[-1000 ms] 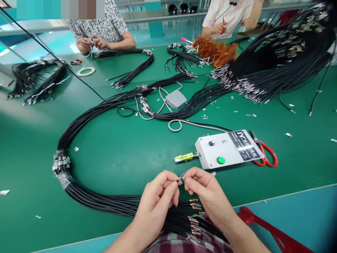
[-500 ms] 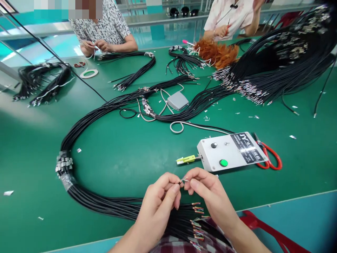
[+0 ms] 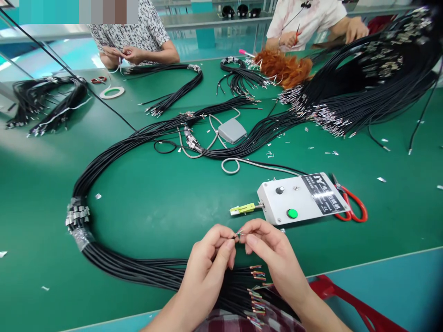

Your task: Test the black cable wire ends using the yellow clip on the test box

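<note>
My left hand [image 3: 210,265] pinches the end of a black cable whose thin stripped wires show between my fingertips. Close against it, my right hand [image 3: 272,253] has its thumb and forefinger closed on those fine wires. Under and beside my hands runs a bundle of black cables [image 3: 138,269], its coloured wire ends fanned out to the right. Clear tape and metal connectors [image 3: 78,216] hold the bundle at the left bend. Just beyond my hands lies a white control box [image 3: 294,200] with a green button and a yellow-green tip [image 3: 242,209].
Red-handled scissors [image 3: 358,205] lie right of the box. A grey pedal [image 3: 232,131] sits mid-table. A large cable heap [image 3: 374,87] fills the back right, near orange material [image 3: 285,69]. Two people work across the green table [image 3: 155,207]; a red frame [image 3: 346,299] is below its edge.
My right fingertips have moved slightly closer to my left ones. The view has shifted a little. Across the table, the right person's raised hand has come down towards the cable heap.
</note>
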A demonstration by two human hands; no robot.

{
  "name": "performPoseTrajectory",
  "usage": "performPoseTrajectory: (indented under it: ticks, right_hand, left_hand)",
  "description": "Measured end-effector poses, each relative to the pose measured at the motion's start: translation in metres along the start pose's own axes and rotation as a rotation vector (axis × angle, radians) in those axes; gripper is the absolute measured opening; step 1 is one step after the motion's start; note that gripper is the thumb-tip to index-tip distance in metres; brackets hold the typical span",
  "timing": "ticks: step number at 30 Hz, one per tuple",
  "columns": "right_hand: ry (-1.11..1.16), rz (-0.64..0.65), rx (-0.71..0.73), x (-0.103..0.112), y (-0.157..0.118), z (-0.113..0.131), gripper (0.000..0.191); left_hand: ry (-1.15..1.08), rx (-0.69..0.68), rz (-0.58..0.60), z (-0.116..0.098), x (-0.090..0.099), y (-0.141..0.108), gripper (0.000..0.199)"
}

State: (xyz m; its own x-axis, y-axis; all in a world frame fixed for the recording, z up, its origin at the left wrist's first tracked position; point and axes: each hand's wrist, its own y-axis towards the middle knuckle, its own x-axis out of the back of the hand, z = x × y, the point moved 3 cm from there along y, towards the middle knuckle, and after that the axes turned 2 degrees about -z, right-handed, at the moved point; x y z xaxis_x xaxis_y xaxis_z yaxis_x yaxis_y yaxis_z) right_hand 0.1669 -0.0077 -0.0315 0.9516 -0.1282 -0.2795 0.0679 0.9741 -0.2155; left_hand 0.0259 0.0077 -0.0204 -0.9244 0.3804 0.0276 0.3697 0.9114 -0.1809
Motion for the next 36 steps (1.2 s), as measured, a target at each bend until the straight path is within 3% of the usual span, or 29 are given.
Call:
performPoseTrajectory:
  ticks: [7, 15, 20, 23, 30, 32, 36]
  right_hand:
    - [-0.029, -0.024, 0.041, -0.005, 0.001, -0.005, 0.014]
    - [-0.228, -0.09, 0.139, -0.006, -0.005, -0.001, 0.013]
    - [-0.117, 0.008, -0.031, -0.003, -0.004, -0.004, 0.023]
    - [-0.099, 0.037, -0.104, 0.001, -0.004, -0.005, 0.028]
    - [-0.24, 0.053, -0.08, 0.002, -0.005, -0.001, 0.026]
    - [-0.293, 0.047, -0.064, 0.002, -0.004, -0.001, 0.023]
    - [-0.407, 0.057, -0.024, 0.006, -0.001, 0.001, 0.019]
  left_hand:
    - [0.006, 0.012, 0.012, 0.004, -0.001, -0.002, 0.025]
    - [-0.032, 0.035, -0.037, 0.006, -0.001, -0.005, 0.019]
    - [-0.059, -0.03, 0.003, -0.002, -0.009, 0.004, 0.021]
    - [-0.166, -0.057, -0.008, -0.005, -0.013, 0.012, 0.009]
    - [-0.291, 0.094, -0.118, 0.011, -0.01, 0.015, 0.019]
    - [-0.223, 0.092, -0.117, 0.013, -0.01, 0.014, 0.02]
    - [0.083, -0.054, -0.099, 0.009, -0.012, 0.012, 0.017]
